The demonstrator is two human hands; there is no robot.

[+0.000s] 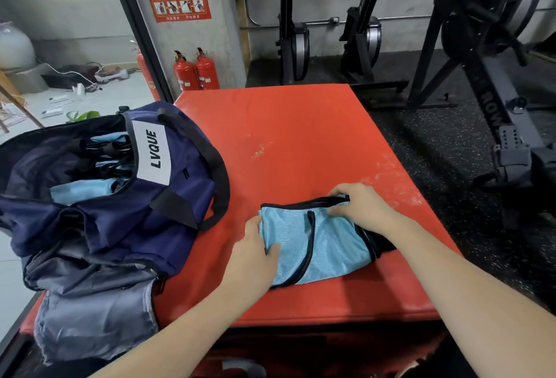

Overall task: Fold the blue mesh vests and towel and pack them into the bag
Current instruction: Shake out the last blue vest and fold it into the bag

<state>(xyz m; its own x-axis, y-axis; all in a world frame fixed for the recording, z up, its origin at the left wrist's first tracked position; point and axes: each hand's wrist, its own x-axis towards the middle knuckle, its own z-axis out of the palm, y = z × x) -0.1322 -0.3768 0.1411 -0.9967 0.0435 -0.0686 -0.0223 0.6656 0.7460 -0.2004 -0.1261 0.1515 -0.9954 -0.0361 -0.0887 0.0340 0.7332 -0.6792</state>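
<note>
I see a folded light-blue mesh vest with black trim (316,245) on the red padded mat (301,143); my left hand (255,254) pinches its near edge; my right hand (358,203) grips its far edge.

Your left hand (255,245) and right hand (358,206) grip a folded blue vest (325,245) on the red mat (285,143), beside the open bag (120,191).
</note>
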